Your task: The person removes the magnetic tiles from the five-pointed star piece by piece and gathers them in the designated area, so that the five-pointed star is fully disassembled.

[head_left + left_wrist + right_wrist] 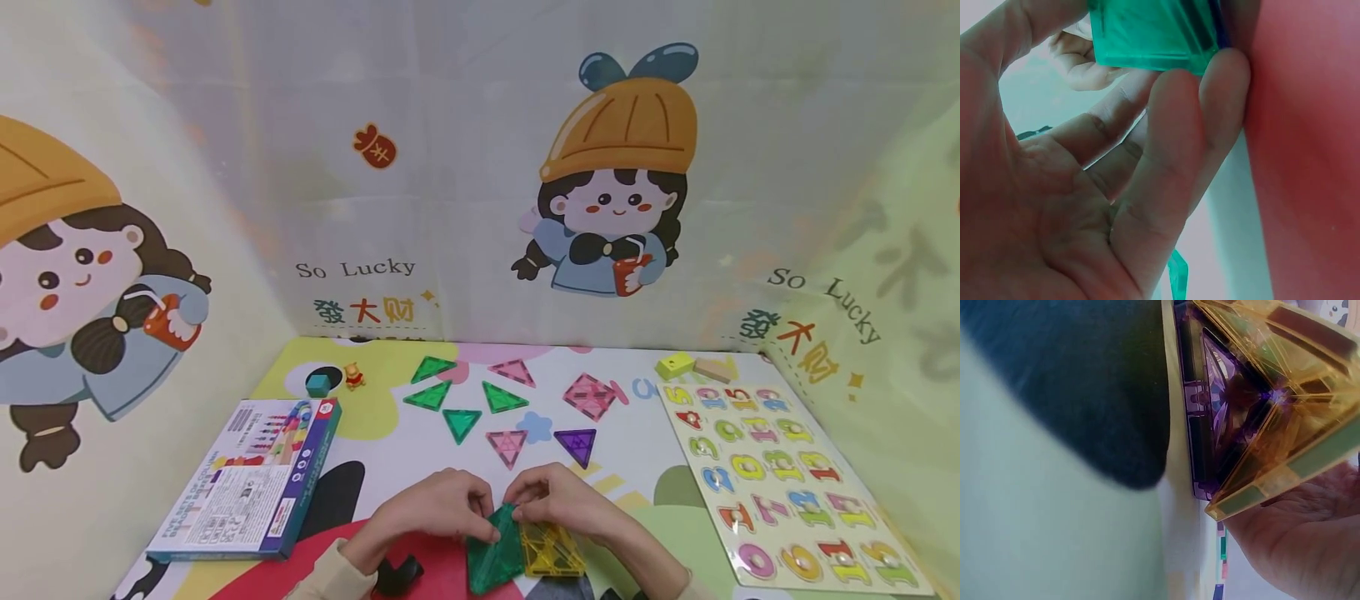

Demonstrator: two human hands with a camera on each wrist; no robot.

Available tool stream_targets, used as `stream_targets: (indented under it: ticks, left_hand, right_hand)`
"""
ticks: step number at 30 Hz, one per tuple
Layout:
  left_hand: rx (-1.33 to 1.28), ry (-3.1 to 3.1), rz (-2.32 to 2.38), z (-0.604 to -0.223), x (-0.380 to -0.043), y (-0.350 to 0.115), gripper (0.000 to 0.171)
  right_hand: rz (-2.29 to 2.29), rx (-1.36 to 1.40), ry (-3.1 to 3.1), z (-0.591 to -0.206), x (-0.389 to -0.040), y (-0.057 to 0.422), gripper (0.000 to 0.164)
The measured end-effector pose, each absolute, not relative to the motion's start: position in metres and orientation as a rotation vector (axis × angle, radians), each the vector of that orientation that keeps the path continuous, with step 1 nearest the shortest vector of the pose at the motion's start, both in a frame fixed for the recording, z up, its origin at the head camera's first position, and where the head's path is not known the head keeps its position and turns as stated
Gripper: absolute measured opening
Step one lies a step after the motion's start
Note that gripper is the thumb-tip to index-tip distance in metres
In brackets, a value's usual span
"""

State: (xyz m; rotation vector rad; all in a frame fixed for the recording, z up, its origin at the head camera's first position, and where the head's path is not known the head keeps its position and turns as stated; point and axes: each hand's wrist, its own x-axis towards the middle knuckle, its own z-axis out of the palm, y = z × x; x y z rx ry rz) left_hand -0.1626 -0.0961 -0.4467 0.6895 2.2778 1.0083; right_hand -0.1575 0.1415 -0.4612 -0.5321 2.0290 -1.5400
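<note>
Both hands meet over a small group of translucent magnetic tiles near the table's front. My left hand (446,504) holds a green magnetic tile (495,558), its thumb on the face; the left wrist view shows fingertips under the tile's edge. With curled fingers and thumb, my right hand (562,500) pinches the top, where the green tile meets a yellow magnetic tile (553,560). In the right wrist view, yellow triangular tiles (1310,462) lean up against a purple triangular tile (1200,431) at the base. My right fingertips are hidden there.
Loose green tiles (504,397), pink tiles (507,447) and a purple tile (576,446) lie beyond my hands. A boxed set (232,479) lies left, near a teal cube (318,385) and a bear figurine (354,376). Right are a number board (780,483) and a yellow block (675,365).
</note>
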Motion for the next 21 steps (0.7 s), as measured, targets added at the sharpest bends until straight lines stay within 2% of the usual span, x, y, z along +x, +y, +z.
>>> stream_targets:
  ticks: [9,17,21]
  left_hand:
    - [0.656,2.248,1.039,-0.449,-0.166,-0.097,0.006]
    - [0.629,2.22,1.101,-0.448,-0.173,-0.105,0.005]
    - [0.587,2.389,1.048,-0.439,-0.184,-0.123,0.007]
  right_hand:
    - [-1.541,-0.489,2.036,-0.463,-0.158,0.141,0.02]
    - [-1.55,-0.495,2.04,-0.463,-0.157,0.143,0.021]
    - [-1.538,-0.503,2.049,-0.463,-0.158,0.143,0.021]
